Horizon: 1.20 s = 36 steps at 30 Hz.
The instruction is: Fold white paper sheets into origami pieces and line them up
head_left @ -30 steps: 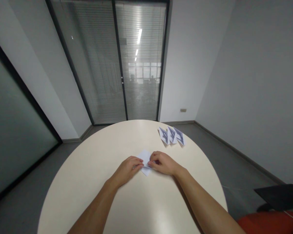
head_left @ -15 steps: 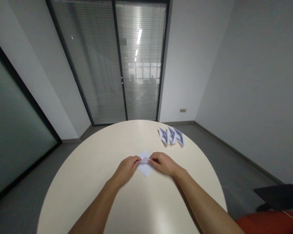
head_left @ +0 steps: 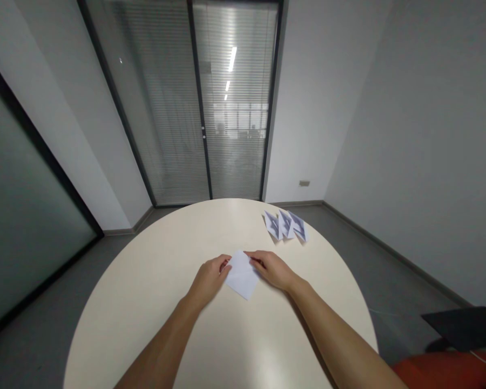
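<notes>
A white sheet of folded paper (head_left: pixel 242 276) lies between my hands over the middle of the table, one corner pointing toward me. My left hand (head_left: pixel 209 274) pinches its left edge between thumb and fingers. On the opposite side, my right hand (head_left: pixel 272 268) grips the right edge, its index finger reaching along the upper part. The upper face looks plain; whatever lies underneath is hidden.
Three folded paper pieces (head_left: pixel 285 226) with grey-blue faces stand in a row near the far right edge of the round cream table (head_left: pixel 146 302). A red chair seat (head_left: pixel 449 370) and a black panel (head_left: pixel 465 327) are at lower right. Glass doors (head_left: pixel 235 162) stand beyond.
The folded strip that showed across the paper's middle is gone from view, and a plain face now shows. Both hands have shifted slightly on the paper's edges.
</notes>
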Available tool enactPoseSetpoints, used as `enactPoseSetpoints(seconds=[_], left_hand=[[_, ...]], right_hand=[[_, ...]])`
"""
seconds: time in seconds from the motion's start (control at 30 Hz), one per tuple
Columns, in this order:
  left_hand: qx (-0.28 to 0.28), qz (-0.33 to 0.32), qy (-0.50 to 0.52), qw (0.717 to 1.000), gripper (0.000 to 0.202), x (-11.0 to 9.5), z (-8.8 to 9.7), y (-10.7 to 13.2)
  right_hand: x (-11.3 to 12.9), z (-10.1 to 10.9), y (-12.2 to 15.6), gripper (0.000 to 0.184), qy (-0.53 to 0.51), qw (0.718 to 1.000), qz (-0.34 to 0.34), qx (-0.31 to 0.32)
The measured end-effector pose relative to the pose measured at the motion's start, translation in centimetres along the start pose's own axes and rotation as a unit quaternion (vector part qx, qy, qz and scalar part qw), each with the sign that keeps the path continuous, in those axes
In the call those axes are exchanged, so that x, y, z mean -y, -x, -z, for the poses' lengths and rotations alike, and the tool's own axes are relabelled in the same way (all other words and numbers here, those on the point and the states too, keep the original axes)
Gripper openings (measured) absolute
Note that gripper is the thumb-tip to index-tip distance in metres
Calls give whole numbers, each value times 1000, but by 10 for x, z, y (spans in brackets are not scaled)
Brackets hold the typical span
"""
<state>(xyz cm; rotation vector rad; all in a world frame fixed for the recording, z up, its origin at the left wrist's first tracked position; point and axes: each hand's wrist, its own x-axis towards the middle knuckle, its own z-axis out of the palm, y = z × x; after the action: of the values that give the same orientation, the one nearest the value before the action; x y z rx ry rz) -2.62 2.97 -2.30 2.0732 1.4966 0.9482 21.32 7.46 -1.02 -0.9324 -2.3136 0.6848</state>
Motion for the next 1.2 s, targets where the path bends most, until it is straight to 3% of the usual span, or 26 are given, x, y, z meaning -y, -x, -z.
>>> enactPoseSetpoints(seconds=[0.37, 0.53, 0.83, 1.2], left_hand=[[-27, -48, -95, 994, 26, 11, -7, 0], [-36, -61, -102, 992, 34, 18, -11, 0], [25, -99, -133, 986, 39, 13, -10, -1], [42, -89, -157, 983, 33, 7, 0, 5]], right_hand=[[-5, -5, 1, 45, 54, 998, 36, -22], [-10, -8, 1, 39, 93, 994, 57, -19], [-4, -7, 0, 30, 83, 993, 81, 20], [-4, 14, 4, 18, 79, 996, 14, 37]])
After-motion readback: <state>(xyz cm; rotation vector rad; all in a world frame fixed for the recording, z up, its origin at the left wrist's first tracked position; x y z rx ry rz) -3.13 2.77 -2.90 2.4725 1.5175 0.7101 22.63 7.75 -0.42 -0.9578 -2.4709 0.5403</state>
